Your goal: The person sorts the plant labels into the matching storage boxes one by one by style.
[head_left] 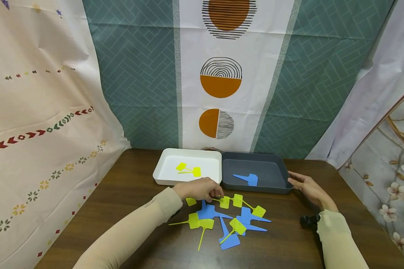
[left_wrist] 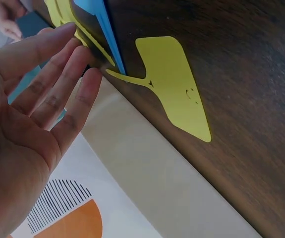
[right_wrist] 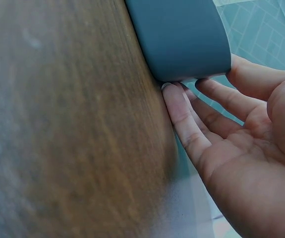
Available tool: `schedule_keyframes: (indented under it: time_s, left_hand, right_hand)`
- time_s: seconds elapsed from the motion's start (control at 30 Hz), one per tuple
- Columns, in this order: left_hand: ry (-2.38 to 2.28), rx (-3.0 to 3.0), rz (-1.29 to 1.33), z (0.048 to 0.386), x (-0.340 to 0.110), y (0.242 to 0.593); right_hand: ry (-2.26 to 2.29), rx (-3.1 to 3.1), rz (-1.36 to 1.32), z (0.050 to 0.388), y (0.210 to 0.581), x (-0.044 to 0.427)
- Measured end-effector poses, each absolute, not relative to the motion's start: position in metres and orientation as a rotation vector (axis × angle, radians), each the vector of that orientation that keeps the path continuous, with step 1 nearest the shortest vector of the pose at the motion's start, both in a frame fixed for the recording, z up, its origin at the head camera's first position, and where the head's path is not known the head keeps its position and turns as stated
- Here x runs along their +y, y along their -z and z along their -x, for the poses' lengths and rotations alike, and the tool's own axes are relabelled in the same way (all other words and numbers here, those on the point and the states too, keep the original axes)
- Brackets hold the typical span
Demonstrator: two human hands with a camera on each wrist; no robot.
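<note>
My left hand [head_left: 202, 188] hovers over a pile of plant labels, its fingers loosely bent and nothing held in the left wrist view. Close to its fingertips there lies a yellow plant label [left_wrist: 169, 84], with a blue plant label [left_wrist: 107, 34] beside it. In the head view, more yellow labels [head_left: 206, 224] and blue labels [head_left: 229, 242] are scattered on the table. My right hand [head_left: 309, 188] touches the right end of a dark grey tray [head_left: 256, 188] with fairly straight fingers. One blue label [head_left: 251, 179] lies inside that tray.
A white tray [head_left: 161, 173] stands against the grey one on its left, with two yellow labels [head_left: 196, 172] inside. Both sit near the far edge of the brown wooden table [head_left: 121, 209]. Patterned cloths [head_left: 141, 74] hang behind and at the sides.
</note>
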State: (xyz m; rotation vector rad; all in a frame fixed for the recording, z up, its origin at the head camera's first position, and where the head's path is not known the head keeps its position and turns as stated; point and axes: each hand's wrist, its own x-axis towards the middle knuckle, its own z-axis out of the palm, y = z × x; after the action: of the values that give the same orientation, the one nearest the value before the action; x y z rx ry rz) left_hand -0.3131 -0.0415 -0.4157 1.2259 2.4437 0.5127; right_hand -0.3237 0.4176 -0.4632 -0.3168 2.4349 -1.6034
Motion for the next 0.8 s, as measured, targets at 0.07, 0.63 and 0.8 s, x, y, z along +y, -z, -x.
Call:
schedule_keyframes:
  time_s: [0.07, 0.63, 0.8]
  left_hand:
    - [-0.49, 2.449, -1.239, 0.314, -0.041, 0.417]
    - [-0.433, 2.492, -1.234, 0.314, -0.036, 0.425]
    - [-0.474, 2.465, -1.25, 0.315, -0.038, 0.427]
  right_hand:
    - [1.612, 2.43, 0.317, 0.324, 0.463, 0.418]
    - [1.608, 2.436, 0.31, 0.324, 0.464, 0.417]
    - [1.59, 2.449, 0.31, 0.324, 0.464, 0.417]
